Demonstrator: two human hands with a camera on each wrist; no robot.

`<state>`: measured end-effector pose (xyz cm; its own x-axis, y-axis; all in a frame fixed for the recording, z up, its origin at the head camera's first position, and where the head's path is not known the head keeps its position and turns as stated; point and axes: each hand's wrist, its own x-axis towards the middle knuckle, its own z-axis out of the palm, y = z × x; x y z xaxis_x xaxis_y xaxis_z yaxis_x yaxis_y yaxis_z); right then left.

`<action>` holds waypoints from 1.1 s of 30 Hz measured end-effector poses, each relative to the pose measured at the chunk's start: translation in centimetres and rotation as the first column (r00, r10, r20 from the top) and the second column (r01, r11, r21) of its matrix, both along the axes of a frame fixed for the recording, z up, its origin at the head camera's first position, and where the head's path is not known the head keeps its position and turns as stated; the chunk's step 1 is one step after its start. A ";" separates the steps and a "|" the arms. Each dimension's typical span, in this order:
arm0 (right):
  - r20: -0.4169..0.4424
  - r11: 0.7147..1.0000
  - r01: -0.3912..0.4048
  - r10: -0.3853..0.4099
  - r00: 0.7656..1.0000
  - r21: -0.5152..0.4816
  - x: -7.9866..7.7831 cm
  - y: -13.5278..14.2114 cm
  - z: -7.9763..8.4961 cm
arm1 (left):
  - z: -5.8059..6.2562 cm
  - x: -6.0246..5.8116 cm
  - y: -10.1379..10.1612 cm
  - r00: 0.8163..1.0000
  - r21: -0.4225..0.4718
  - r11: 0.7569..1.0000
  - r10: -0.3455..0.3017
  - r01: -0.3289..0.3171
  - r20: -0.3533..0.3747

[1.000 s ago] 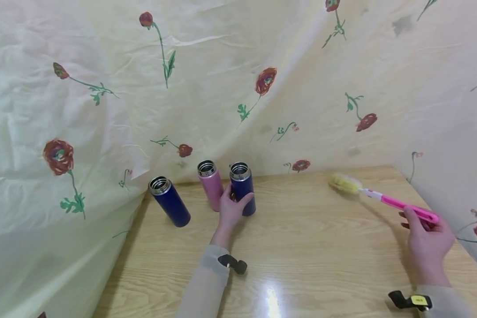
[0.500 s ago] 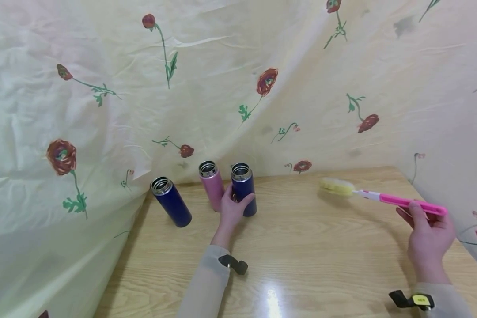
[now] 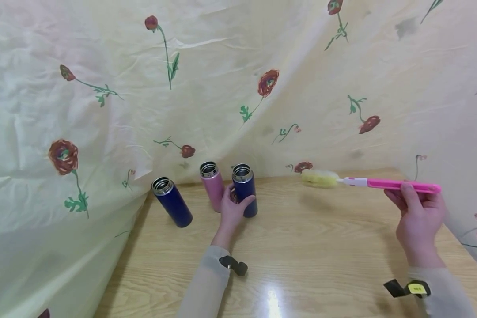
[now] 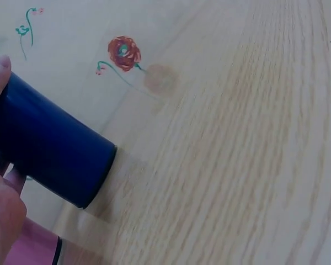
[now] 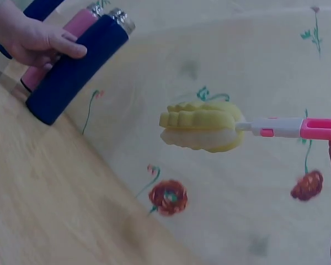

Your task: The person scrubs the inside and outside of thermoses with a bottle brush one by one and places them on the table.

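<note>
My left hand [image 3: 232, 210] grips a dark blue bottle [image 3: 244, 187] that stands upright and lidless on the table, its steel mouth showing in the head view. In the left wrist view the fingers wrap the blue bottle [image 4: 60, 138] from the left edge. My right hand [image 3: 419, 221] holds a bottle brush by its pink handle [image 3: 405, 185], raised above the table. The brush's yellow sponge head [image 5: 201, 127] points left, apart from the bottles. Just left of the gripped bottle is a pink bottle [image 3: 212, 187], also lidless.
Another lidless blue bottle [image 3: 172, 203] stands farther left on the wooden table [image 3: 302, 256]. A pale cloth with painted flowers [image 3: 206, 88] hangs behind and along both sides of the table.
The right hand has raised the brush and swung its head left, so the handle is now almost level. The left hand keeps its grip on the blue bottle.
</note>
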<state>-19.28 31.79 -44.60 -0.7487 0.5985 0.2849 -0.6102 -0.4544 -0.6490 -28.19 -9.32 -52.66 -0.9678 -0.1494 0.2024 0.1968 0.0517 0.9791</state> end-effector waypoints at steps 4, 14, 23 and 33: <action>-0.079 0.999 -0.048 0.046 0.996 -0.025 -0.8 -1.5 2.2 | -0.3 0.1 0.3 0.998 -0.032 0.999 0.038 -0.039 -0.042; -0.127 0.981 -0.140 0.157 0.979 0.132 -3.6 -4.8 8.6 | -0.2 0.2 0.0 0.998 -0.081 0.995 0.050 -0.053 -0.041; -0.102 0.922 -0.197 0.243 0.965 0.334 -6.2 -9.1 14.2 | -0.1 0.0 -0.2 1.000 -0.014 1.000 0.006 -0.006 -0.028; -0.068 0.867 -0.277 0.333 0.940 0.415 -8.2 -14.3 19.3 | -0.1 0.3 0.0 0.996 0.052 0.999 0.001 0.004 -0.092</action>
<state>-27.44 17.54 -25.31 -0.8135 0.1631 0.5582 -0.5762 -0.3562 -0.7357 -27.91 -9.32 -52.71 -0.9459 -0.1604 0.2822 0.2857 0.0007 0.9583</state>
